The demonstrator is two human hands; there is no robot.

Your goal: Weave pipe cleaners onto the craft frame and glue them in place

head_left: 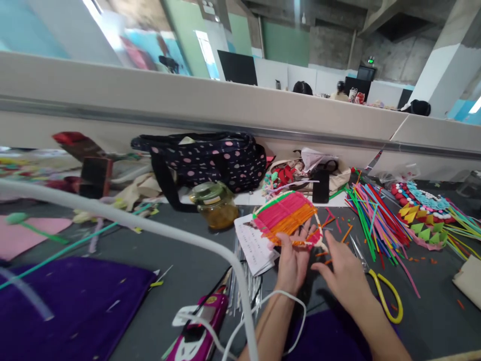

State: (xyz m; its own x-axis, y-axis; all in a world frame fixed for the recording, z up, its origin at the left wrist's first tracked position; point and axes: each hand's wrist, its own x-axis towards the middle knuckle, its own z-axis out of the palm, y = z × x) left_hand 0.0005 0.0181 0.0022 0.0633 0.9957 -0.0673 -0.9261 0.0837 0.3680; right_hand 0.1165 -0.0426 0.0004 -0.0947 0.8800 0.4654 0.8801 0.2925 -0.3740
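Pink-and-orange woven stick panel [285, 215] sat tilted above the desk, left hand [292, 260] clamped on its lower edge. Right hand [343, 271] hovered just beside it, fingers apart, holding nothing. Risk: loose grip could let strips slide out; scissors [379, 286] lay near the right wrist.

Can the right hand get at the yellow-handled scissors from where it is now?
Probably yes. The right hand is empty, fingers spread, and the yellow-handled scissors lie flat on the table right beside it on its outer side, with nothing lying over them.
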